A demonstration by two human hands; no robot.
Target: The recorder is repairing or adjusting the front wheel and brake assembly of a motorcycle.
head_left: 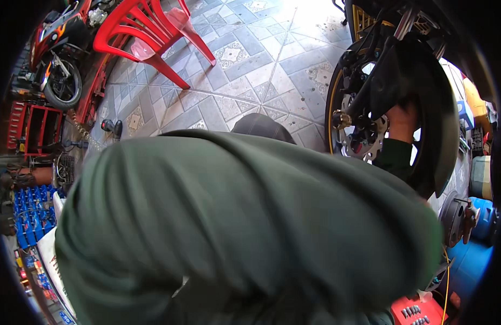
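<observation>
My left arm, in a blurred green sleeve (pixel 245 211), crosses most of the lower view toward the right; its hand is hidden apart from perhaps a sliver of skin by the fender. My right hand (pixel 402 119) reaches up inside a motorcycle's front wheel assembly, against the black fender (pixel 438 130), with blurred fingers partly hidden. Around it are the fork (pixel 380 92), brake disc (pixel 348 143) and tyre (pixel 333 97) with a thin yellow rim stripe. A knee (pixel 261 124) shows behind the sleeve.
A red plastic chair (pixel 120 27) stands on the tiled floor (pixel 234 81). At left are another motorcycle (pixel 58 76), a red rack (pixel 25 127) and blue bins (pixel 34 214). Blue containers (pixel 472 254) and a red tool case (pixel 410 311) lie at right.
</observation>
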